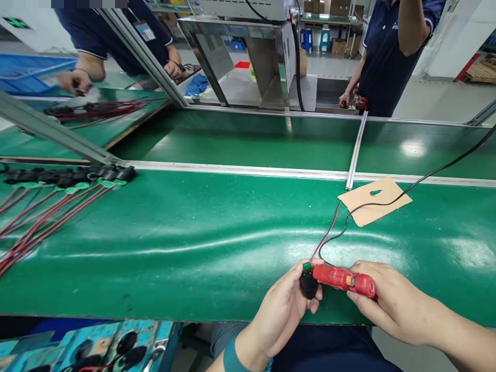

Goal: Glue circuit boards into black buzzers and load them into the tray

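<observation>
My left hand [284, 305] is closed around a small black round part [309, 284] with a green piece on top. A red wire and a black wire [329, 235] run up from it across the green belt. My right hand [387, 299] grips a red hand tool [344, 279], whose tip touches the black part. A black cable from the tool runs off to the right, over a brown cardboard piece [374, 200]. Both hands hover over the near edge of the green conveyor belt [194, 243].
A row of black parts with red wires [58, 196] lies on the belt at left. A blue fixture [96, 346] sits below the near edge. Two other people [387, 57] work across the line, beside a metal machine [248, 57] and an aluminium rail [356, 150].
</observation>
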Demonstrator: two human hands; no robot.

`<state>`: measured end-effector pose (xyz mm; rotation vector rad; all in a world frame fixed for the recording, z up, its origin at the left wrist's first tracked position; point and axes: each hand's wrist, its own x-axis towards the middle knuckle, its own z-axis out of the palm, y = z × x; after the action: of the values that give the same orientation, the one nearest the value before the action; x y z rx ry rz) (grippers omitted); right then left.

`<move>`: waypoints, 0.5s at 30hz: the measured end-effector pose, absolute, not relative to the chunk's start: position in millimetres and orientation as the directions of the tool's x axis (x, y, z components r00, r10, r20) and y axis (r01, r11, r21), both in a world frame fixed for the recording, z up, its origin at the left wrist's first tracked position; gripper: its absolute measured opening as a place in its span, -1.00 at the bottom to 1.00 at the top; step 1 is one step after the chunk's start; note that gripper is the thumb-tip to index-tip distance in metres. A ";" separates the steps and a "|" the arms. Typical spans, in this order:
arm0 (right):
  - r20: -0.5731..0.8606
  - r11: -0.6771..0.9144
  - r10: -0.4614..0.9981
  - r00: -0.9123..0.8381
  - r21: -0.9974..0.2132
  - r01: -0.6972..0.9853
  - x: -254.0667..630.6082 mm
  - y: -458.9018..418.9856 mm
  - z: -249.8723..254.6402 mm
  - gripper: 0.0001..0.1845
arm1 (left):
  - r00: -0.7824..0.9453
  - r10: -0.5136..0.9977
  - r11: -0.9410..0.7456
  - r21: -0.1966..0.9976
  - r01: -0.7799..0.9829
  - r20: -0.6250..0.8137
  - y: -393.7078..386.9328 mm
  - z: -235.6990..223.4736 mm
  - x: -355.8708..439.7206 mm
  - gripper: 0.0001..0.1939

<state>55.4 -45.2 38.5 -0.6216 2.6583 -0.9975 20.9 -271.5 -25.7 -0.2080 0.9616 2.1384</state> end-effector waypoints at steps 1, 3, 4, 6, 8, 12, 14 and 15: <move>-0.063 0.674 -0.469 -0.881 -0.670 -0.311 55.8 -45.0 38.1 -0.89 | -0.693 0.578 -0.423 0.568 -0.706 -0.431 -271.6 -26.6 21.0 -0.59; -0.055 0.666 -0.476 -0.878 -0.674 -0.319 56.6 -44.6 37.8 -0.90 | -0.696 0.567 -0.426 0.567 -0.705 -0.440 -271.7 -28.1 21.7 -0.60; -0.049 0.661 -0.479 -0.877 -0.677 -0.324 57.0 -44.5 37.9 -0.90 | -0.697 0.563 -0.426 0.568 -0.705 -0.444 -271.5 -28.5 22.2 -0.60; -0.036 0.657 -0.481 -0.876 -0.677 -0.333 57.5 -44.6 38.3 -0.89 | -0.699 0.561 -0.425 0.570 -0.703 -0.444 -270.8 -28.6 23.2 -0.60; -0.031 0.659 -0.479 -0.877 -0.672 -0.337 57.7 -44.9 38.6 -0.88 | -0.698 0.566 -0.422 0.573 -0.702 -0.439 -269.6 -28.0 24.1 -0.60; -0.055 0.680 -0.470 -0.881 -0.659 -0.321 58.0 -45.5 38.2 -0.88 | -0.694 0.575 -0.416 0.576 -0.703 -0.432 -267.5 -25.5 24.9 -0.59; -0.074 0.689 -0.462 -0.884 -0.657 -0.305 58.0 -45.7 38.2 -0.87 | -0.688 0.577 -0.412 0.571 -0.710 -0.439 -266.7 -24.3 25.0 -0.60; -0.080 0.691 -0.460 -0.884 -0.657 -0.300 57.9 -45.9 38.5 -0.86 | -0.686 0.578 -0.410 0.569 -0.713 -0.443 -266.3 -23.8 25.0 -0.60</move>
<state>57.9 -45.9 38.5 -0.6091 2.6645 -0.9729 25.0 -266.3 -23.8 -0.2257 0.9713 2.1260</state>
